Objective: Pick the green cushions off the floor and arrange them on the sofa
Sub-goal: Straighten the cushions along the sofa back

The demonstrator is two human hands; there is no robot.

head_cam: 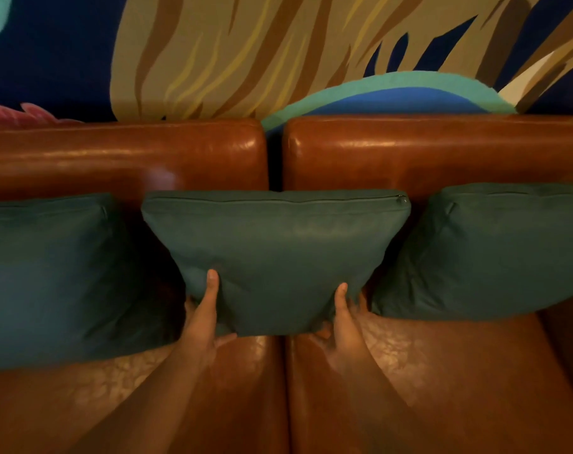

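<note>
Left hand (202,317), head view: clamped on lower left corner of middle cushion (278,250), thumb flat up the front face, fingers tucked behind and out of sight. Right hand (344,324) likewise on lower right corner, thumb forward, fingers wrapped behind. Both gripping fabric and filling, neither spread.

Middle cushion upright against sofa (121,158) backrest, centred over the dark gap between the two back sections. Lower edge at the seat join; touching the seat or just clear of it, cannot tell. Set between left cushion (49,273) and right cushion (481,250), apart from both, right hand in the gap on that side. Floor out of frame.

Step in hand, by judgement: seating the middle one, task near its end. Best done by pushing the lower edge back into the seat crease, levelling the top edge with the neighbours and evening the gaps. Then release of both corners together, to avoid a lean.

Look: dark green, matte, plump, drawn narrower at the bottom by the grip. Zip (278,200) along top edge, pull at right end. Painted wall (246,44) behind.
</note>
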